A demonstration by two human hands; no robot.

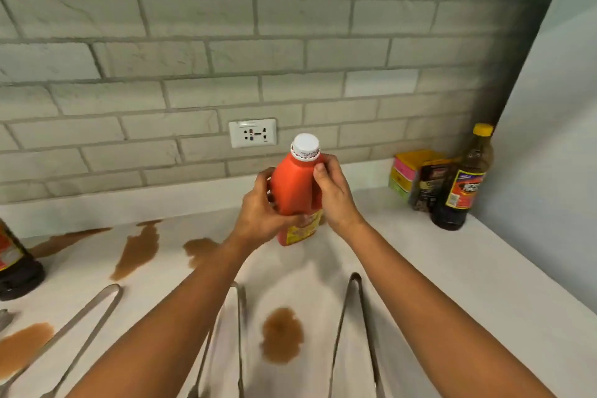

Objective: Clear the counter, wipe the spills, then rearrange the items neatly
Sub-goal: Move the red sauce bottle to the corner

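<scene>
**Operator:** State the grip status and the position of the item.

**Inspector:** Both hands grasp the red bottle (295, 191). The left hand (261, 213) wraps the lower body with fingers curled round it; the right hand (336, 194) holds the shoulder, thumb just below the white cap (305, 146). The bottle stands tilted, directly below the wall socket (252, 133). Whether its base touches the surface (420, 268) cannot be confirmed.

**Operator:** Hazards from here?

**Inspector:** Judgement only. The bottle is smooth plastic, tapered at the neck, with a glossy yellow label low down; a loose grip could let it slide. Brown spills (282, 336) lie in flat, irregular puddles in front of and to the left of the bottle. Setting the base into one would smear it and soil the bottle.

**Operator:** Other obstacles?

**Inspector:** Metal tongs (355, 326), thin and polished, lie in front of the bottle, under the forearms. A low arm could knock them into the liquid. To the bottle's right, in the corner, a dark bottle with a yellow cap (462, 181) stands close beside a yellow box (410, 171); crowding the red bottle in there risks toppling the tall one.
</scene>
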